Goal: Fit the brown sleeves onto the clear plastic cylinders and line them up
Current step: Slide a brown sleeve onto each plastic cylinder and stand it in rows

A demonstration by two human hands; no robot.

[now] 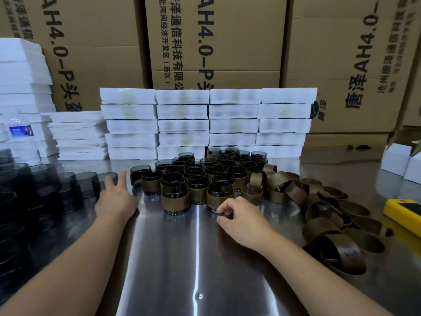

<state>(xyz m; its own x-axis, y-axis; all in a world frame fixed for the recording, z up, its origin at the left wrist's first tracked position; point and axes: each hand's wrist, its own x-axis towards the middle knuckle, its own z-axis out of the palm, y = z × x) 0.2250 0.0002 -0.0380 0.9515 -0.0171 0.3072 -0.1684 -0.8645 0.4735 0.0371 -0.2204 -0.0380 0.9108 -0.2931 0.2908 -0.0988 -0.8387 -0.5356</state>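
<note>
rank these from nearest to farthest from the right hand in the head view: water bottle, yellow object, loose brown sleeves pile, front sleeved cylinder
1. front sleeved cylinder, at the fingertips of the right hand
2. loose brown sleeves pile, just to the hand's right
3. yellow object, far right edge
4. water bottle, far back left

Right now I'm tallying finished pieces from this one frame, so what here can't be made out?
1. Head view: rear sleeved cylinders, overlapped by those in front; count unsure.
2. Head view: bare cylinders, dark, blurred, cut by the left edge.
3. Head view: right hand, curled fingers hide whether it grips the nearest sleeved cylinder.
4. Head view: yellow object, cut by the right edge; unidentifiable.
</note>
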